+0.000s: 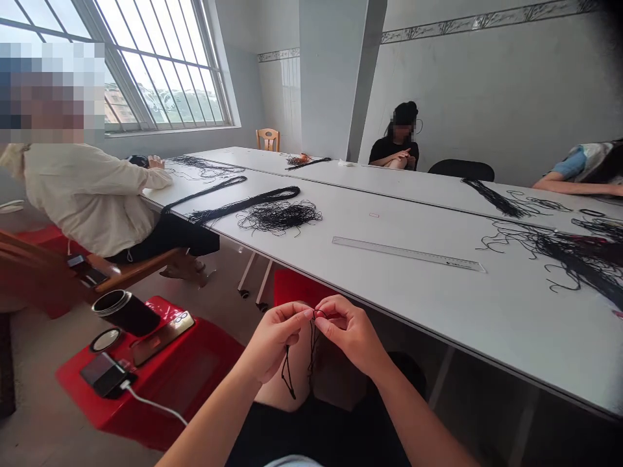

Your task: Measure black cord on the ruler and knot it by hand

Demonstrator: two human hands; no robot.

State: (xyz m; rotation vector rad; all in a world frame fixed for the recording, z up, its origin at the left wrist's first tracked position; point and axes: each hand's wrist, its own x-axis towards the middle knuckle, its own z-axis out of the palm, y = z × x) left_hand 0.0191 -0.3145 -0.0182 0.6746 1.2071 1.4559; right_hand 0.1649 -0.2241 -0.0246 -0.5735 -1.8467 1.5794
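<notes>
Your L hand (pixel 275 340) & R hand (pixel 350 334) are together, low centre of frame, both pinching a black cord (pixel 312 340), fingertips nearly touching. Small loop of cord sits at R fingertips, so nearer R hand. Strands hang down btwn hands, long axis ~vertical, one tail below L hand. White table edge (pixel 413 298) just beyond hands, steel ruler (pixel 409 253) farther up on it. Red plastic stool (pixel 160 383) w/ phone (pixel 103 375) lower left.

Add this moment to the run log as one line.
left hand: pinches black cord | right hand: pinches same cord | nearby: white table, long ruler, loose black cord bundles
</notes>
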